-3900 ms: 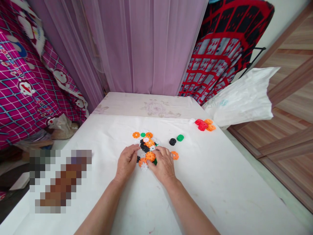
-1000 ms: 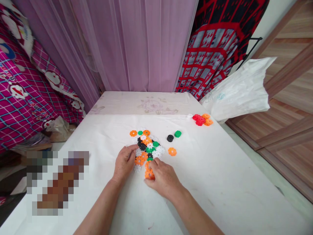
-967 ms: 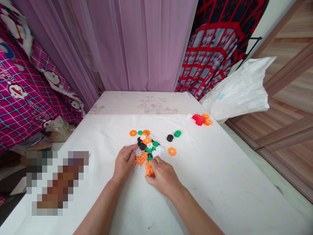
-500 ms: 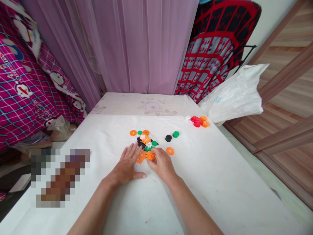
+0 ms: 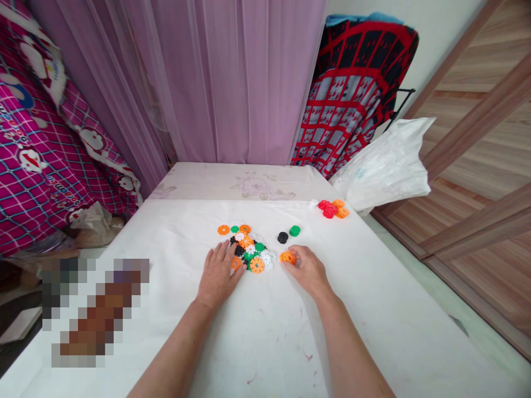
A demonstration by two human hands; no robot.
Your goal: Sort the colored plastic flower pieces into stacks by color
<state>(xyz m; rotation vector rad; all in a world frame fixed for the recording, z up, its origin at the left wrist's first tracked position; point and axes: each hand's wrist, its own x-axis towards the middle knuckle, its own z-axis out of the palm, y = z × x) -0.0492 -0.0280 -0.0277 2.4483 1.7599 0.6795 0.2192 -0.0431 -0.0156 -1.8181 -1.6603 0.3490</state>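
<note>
**White-covered table bearing a pile of coloured discs**

The left hand is lying open, fingers reaching over the pile's left edge. The right hand is gripping orange discs between thumb and fingers, right of the pile. Beyond that hand, black discs and green discs are sitting near each other.

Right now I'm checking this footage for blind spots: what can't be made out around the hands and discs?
All in the head view:
- Pile of discs: the left hand covers one side, and overlapping discs prevent a full count.
- Orange discs: the right hand partly covers them; their number is unclear.
- White bag: its sides hide any contents.
- Blurred patch: blocky pixels hide what's there.
</note>
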